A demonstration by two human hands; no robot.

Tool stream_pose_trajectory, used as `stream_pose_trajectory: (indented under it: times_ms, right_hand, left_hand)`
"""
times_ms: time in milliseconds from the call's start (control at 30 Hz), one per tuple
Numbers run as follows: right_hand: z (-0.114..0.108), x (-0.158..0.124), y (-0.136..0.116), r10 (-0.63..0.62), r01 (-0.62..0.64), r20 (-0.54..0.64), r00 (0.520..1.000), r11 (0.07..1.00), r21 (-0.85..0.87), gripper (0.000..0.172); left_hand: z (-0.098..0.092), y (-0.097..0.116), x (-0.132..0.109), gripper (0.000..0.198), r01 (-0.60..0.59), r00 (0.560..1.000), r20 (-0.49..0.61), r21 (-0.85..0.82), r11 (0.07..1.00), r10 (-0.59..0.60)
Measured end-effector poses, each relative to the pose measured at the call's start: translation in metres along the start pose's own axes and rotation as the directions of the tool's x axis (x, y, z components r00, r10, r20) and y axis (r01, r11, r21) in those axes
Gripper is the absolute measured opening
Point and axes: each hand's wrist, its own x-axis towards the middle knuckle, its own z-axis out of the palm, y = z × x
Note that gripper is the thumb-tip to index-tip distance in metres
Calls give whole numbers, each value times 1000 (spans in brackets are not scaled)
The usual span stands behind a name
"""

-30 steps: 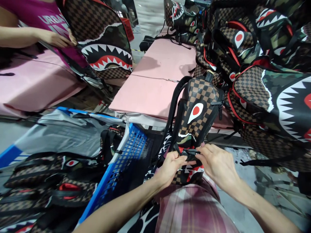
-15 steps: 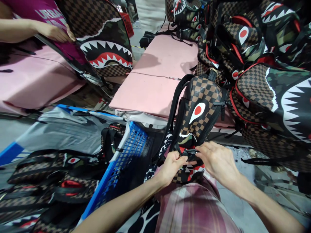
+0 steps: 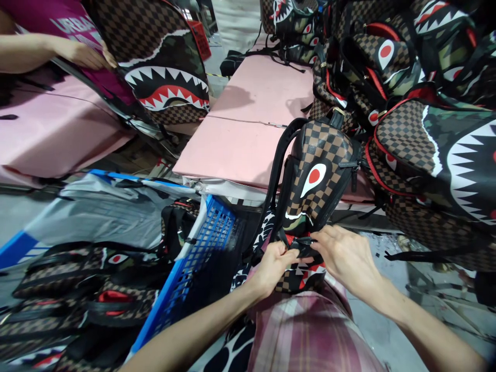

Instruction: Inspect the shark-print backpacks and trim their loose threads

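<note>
A brown-and-black checked backpack [image 3: 327, 155] with a red-and-white eye leans upright against the pink table's edge, its lower end at my lap. My left hand [image 3: 273, 266] pinches the backpack's front beside a small opening with red lining. Opposite it, my right hand [image 3: 346, 253] has its fingertips closed on a dark zipper pull [image 3: 305, 241] at that opening. Part of the zipper is hidden behind my fingers. A black shoulder strap [image 3: 279, 155] loops along the backpack's left side.
Several shark-print backpacks [image 3: 411, 139] are heaped on the right of the pink table [image 3: 244, 139]. At lower left, a blue crate [image 3: 217, 219] stands beside more backpacks [image 3: 58, 268]. Across the left, a co-worker's hand [image 3: 83, 51] rests by a large shark-mouth backpack [image 3: 166, 82].
Both hands keep their hold at the backpack's opening, the right shifting very slightly. The whole view has moved a little; nothing was let go.
</note>
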Motion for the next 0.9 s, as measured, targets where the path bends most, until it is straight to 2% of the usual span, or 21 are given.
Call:
stream_pose_trajectory:
  times_ms: [167,300,500,733,900]
  right_hand:
    - [-3,4,0,21,-26,75,997,997,68,19]
    - [0,0,3,62,-71,61,996,985,155,22]
    - [-2,-1,0,74,-85,84,994,988,132,24]
    - [-4,3,-3,87,-97,138,987,993,70,24]
    - [-4,2,-1,80,-97,148,986,989,114,25]
  left_hand:
    - [0,-2,0,27,-10,1000,-6,-2,1000,10]
    - [1,0,-1,27,-13,1000,-29,-9,1000,13]
    - [-1,0,-1,28,-10,1000,5,-19,1000,11]
    - [-2,-3,0,27,-3,1000,-23,-29,1000,2]
    - [-2,-2,0,29,-12,1000,2,-34,999,12]
